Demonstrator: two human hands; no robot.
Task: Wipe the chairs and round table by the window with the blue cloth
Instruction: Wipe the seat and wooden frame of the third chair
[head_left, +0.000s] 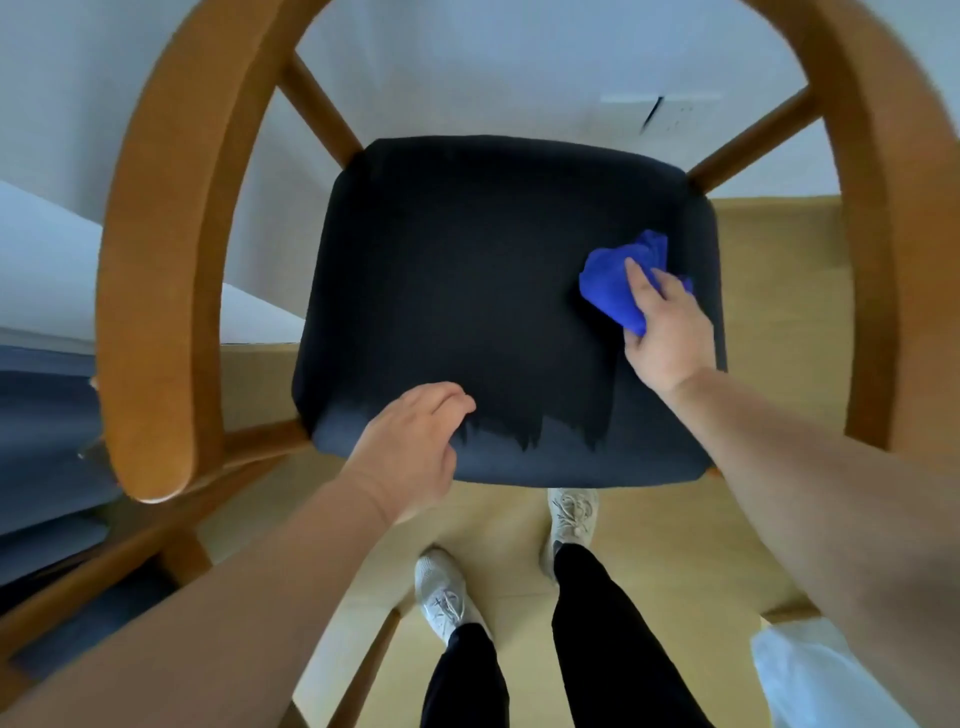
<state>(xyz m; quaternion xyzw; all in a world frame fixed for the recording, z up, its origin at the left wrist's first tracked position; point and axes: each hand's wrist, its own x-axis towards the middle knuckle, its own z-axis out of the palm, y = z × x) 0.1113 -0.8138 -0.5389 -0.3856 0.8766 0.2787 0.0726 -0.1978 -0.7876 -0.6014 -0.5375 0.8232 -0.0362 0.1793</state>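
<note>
A wooden chair with a curved armrest frame and a dark padded seat fills the view below me. My right hand presses a bunched blue cloth onto the seat's right side, near the edge. My left hand rests on the seat's front edge, fingers curled loosely and holding nothing. The round table is not in view.
A second wooden chair with a dark seat stands close on the left. A white wall lies behind the chair. My feet in white shoes stand on the light wooden floor in front of the seat.
</note>
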